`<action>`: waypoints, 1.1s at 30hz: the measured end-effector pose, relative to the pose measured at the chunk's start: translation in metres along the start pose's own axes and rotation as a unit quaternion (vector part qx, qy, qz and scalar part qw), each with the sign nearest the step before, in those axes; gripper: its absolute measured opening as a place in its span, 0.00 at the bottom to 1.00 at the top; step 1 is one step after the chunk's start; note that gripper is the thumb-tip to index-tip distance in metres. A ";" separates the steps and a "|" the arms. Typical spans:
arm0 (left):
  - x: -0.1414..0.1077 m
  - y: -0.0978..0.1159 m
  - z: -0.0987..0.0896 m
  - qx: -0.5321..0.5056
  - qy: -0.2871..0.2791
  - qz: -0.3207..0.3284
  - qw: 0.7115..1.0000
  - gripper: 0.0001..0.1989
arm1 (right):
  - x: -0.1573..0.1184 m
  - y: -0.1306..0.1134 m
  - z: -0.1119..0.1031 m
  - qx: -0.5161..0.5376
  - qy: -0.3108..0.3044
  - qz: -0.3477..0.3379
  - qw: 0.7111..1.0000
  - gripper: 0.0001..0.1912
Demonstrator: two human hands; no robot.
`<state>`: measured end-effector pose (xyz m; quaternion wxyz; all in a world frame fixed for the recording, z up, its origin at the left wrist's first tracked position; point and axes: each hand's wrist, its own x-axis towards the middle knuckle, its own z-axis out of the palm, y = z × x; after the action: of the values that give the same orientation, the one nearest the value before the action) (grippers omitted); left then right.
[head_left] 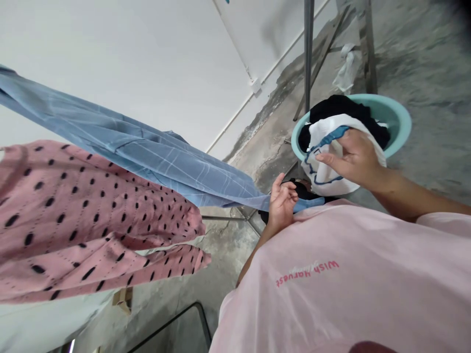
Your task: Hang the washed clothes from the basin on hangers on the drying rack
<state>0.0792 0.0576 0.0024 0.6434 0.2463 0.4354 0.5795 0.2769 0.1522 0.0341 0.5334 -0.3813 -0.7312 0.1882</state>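
My right hand (pixel 362 159) reaches over the basin at the right. Its thumb and fingers grip a white garment with blue trim (pixel 333 180), which is bunched up and hangs over the basin's near rim. My left hand (pixel 282 202) is in front of my body, palm partly turned up and fingers loosely bent and apart. It is beside the lower end of a hanging blue checked garment (pixel 176 164), and I see nothing gripped in it. The light-teal basin (pixel 401 120) also contains black clothes (pixel 340 108).
A pink garment with black spots (pixel 84 211) hangs at the left. A dark metal pole (pixel 308 54) and a metal stand (pixel 368 54) with a white plastic bag (pixel 346 71) rise behind the basin. A black bent tube (pixel 200 314) crosses the bottom. The floor is worn concrete.
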 end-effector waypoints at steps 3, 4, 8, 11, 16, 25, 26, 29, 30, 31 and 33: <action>0.005 -0.009 -0.007 0.047 0.006 0.034 0.998 0.31 | -0.001 -0.006 0.004 0.045 -0.011 -0.042 0.998 0.20; 0.007 -0.012 -0.009 0.065 0.007 0.049 0.997 0.32 | -0.001 -0.007 0.006 0.056 -0.007 -0.066 0.996 0.17; 0.010 -0.016 -0.016 0.183 -0.004 0.100 0.978 0.32 | 0.001 -0.012 0.017 0.071 0.021 -0.165 0.984 0.09; 0.010 -0.015 -0.019 0.287 -0.032 0.117 0.950 0.25 | 0.003 -0.013 0.021 0.073 0.031 -0.173 0.982 0.06; 0.010 -0.020 -0.017 0.214 -0.058 0.056 0.973 0.26 | 0.002 -0.011 0.022 0.086 0.049 -0.118 0.988 0.05; 0.001 -0.011 0.001 0.019 0.044 0.044 0.998 0.29 | 0.000 -0.005 0.027 0.108 0.082 0.097 0.986 0.07; 0.001 -0.011 0.000 0.023 0.040 0.045 0.998 0.30 | 0.000 -0.004 0.028 0.111 0.081 0.105 0.985 0.07; -0.001 -0.011 -0.002 0.035 0.025 0.032 0.999 0.35 | 0.000 -0.005 0.030 0.110 0.073 0.116 0.984 0.06; -0.002 -0.011 -0.003 0.040 0.025 0.023 0.999 0.36 | 0.001 -0.006 0.030 0.107 0.073 0.118 0.985 0.05; -0.003 -0.011 -0.003 0.047 0.027 0.013 0.998 0.35 | 0.001 -0.008 0.030 0.103 0.071 0.121 0.985 0.04; -0.004 -0.011 -0.004 0.062 0.039 -0.006 0.997 0.31 | 0.002 -0.012 0.029 0.096 0.057 0.133 0.985 0.03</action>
<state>0.0818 0.0503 -0.0072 0.6132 0.2596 0.4967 0.5566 0.2458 0.1495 0.0332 0.5786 -0.4327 -0.6206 0.3048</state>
